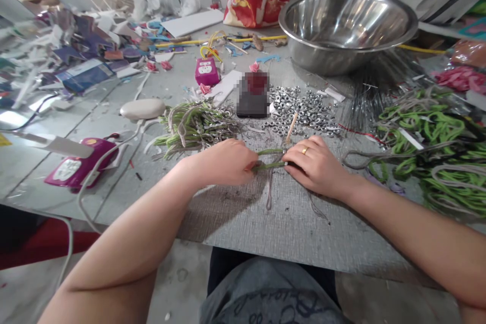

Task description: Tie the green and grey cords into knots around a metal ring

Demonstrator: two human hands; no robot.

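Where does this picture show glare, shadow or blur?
In the head view, glare streaks the metal basin; a shadow falls on the table below the left hand; scraps smear toward the left edge; blocky pixels cover a dark object.

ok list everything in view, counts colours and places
held cord: 2 strands, green, front centre
metal pieces: many, silver, centre
left cord pile: 1, green-grey, centre left
right cord pile: 1, green-grey, far right
bowl: 1, silver, back right
bag: 1, red, back centre
sockets: 2, purple, left
thin strands: many, dark, right
scraps: many, mixed, back left
blurred object: 1, dark, centre
tabletop: 1, grey, underneath
shirt: 1, grey, bottom
left grip: 1, bare, on held cord
right grip: 1, bare, on held cord
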